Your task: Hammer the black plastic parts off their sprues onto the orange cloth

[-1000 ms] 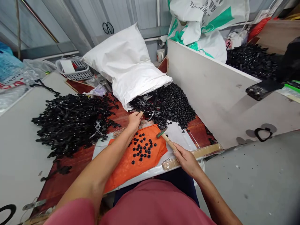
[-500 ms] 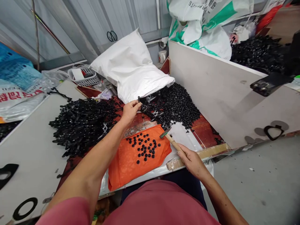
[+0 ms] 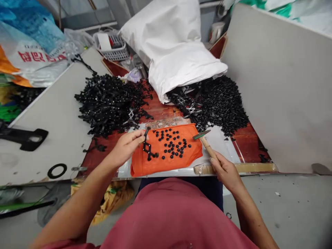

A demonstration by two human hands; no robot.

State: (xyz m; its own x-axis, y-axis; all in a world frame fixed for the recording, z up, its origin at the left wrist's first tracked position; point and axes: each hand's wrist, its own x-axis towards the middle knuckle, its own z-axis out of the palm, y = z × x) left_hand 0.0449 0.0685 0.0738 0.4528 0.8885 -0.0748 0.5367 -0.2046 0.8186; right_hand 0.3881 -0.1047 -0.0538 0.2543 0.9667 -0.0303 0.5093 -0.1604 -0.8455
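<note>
Red tabletop (image 3: 166, 113) spreads before us. Near the middle of its front edge, our left grip (image 3: 127, 145) pinches a black linked piece (image 3: 146, 146) close to its upper end, over an orange cloth (image 3: 142, 168); the piece is probably light and floppy, best held at an end. Rightward, our right grip (image 3: 226, 169) wraps a hammer (image 3: 208, 147), likely stiff, head-heavy. That pinch hides part of the piece; whether it touches the cloth, we cannot tell.

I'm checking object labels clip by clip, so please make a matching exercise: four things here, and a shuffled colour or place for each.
Things:
1. hammer
2. cloth
3. sack
4. linkage

Colour or place:
A. white
B. in the left hand
C. orange
D. in the right hand

Pairs: 1-D, 2-C, 3-A, 4-B
</note>
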